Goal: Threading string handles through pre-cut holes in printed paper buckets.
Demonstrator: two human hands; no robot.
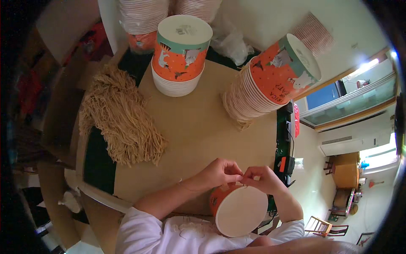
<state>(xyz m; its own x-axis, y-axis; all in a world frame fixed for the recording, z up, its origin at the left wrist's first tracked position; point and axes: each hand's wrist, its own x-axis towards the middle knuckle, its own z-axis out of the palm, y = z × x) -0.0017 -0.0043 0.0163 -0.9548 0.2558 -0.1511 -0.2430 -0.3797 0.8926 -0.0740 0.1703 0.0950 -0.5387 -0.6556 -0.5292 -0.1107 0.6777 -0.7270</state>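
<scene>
An orange paper bucket (pixel 217 195) with a white round end (pixel 242 211) rests against my lap, that end turned up toward me. Above its upper edge my left hand (pixel 226 172) and my right hand (pixel 260 180) meet, both closed in a pinch with fingertips nearly touching. A thin strand, apparently cord, shows faintly by the fingertips; most of it is hidden by the fingers. To the far left, a heap of tan cords (pixel 122 116) lies on the brown board (pixel 190 127).
A stack of orange and green buckets (pixel 179 55) stands upside down at the back. Another bucket stack (pixel 270 76) leans at the right, with tan cords at its rims. Behind are wrapped bucket stacks (pixel 144 17) and a clear plastic bag (pixel 231 46). A black device (pixel 286 165) sits at the right edge.
</scene>
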